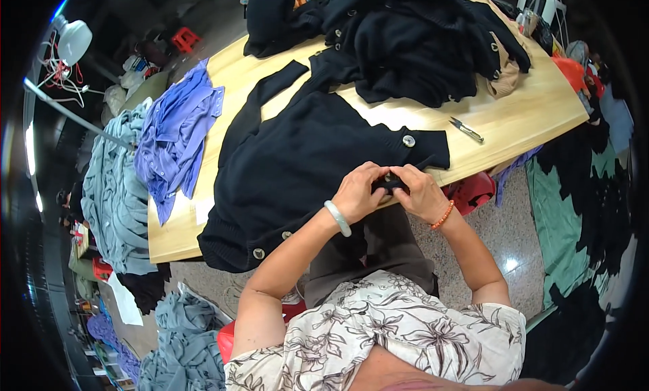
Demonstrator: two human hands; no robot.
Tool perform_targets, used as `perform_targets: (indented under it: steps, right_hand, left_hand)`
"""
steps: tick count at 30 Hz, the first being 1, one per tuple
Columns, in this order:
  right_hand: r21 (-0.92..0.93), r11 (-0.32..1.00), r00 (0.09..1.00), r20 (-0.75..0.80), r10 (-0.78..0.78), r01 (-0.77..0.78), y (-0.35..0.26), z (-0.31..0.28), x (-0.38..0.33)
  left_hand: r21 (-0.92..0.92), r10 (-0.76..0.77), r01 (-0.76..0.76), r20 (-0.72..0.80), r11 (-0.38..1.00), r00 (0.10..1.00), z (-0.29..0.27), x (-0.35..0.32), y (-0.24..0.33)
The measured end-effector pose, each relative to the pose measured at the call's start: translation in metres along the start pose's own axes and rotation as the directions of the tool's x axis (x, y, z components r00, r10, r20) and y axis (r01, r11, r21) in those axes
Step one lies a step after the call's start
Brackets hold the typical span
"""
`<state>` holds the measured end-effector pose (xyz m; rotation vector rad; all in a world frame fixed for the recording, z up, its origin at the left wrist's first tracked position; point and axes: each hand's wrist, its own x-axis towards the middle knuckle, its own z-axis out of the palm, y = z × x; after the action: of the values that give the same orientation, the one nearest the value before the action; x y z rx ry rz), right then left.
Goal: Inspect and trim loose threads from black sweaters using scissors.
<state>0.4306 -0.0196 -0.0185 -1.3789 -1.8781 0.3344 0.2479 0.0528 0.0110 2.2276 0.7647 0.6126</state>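
A black knit cardigan [297,161] with round silver buttons lies spread on the wooden table [514,120], its front edge toward me. My left hand [359,191], with a pale green bangle on the wrist, and my right hand [420,191], with an orange bead bracelet, both pinch the cardigan's button edge at the table's near rim. The fingertips meet around a button there, mostly hidden by the fingers. Another button [408,141] shows just above my hands.
A heap of black cardigans [419,46] fills the far side of the table. Small thread snips [466,130] lie to the right. Purple garments [177,134] and grey-blue ones [111,188] pile at the left. Green and black garments [574,215] cover the floor at right.
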Motion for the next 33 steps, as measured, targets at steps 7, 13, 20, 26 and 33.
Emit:
perform_targets:
  steps: [7, 13, 20, 26, 33]
  right_hand:
    - [-0.001, 1.0, 1.0, 0.028, 0.008, -0.008, -0.007, -0.006, 0.002]
    - [0.02, 0.998, 0.998, -0.027, -0.051, 0.051, -0.008, -0.007, 0.002]
    - [-0.192, 0.975, 0.992, 0.036, 0.117, -0.108, 0.007, -0.01, -0.007]
    - [-0.327, 0.93, 0.983, 0.022, 0.184, -0.167, 0.026, -0.04, -0.03]
    - [-0.286, 0.945, 0.987, -0.064, 0.146, -0.158, 0.028, -0.043, -0.022]
  left_hand:
    - [0.045, 0.043, -0.033, -0.23, 0.998, 0.972, 0.02, -0.003, -0.008]
    - [0.012, 0.056, -0.055, -0.229, 0.998, 0.972, 0.016, 0.002, -0.01]
    - [0.142, -0.096, 0.106, -0.072, 0.984, 0.993, 0.006, 0.006, -0.01]
    - [0.171, 0.069, -0.05, -0.107, 0.984, 0.992, 0.014, 0.027, 0.022]
    - [0.375, -0.17, 0.173, -0.04, 0.911, 0.985, 0.048, 0.104, 0.015]
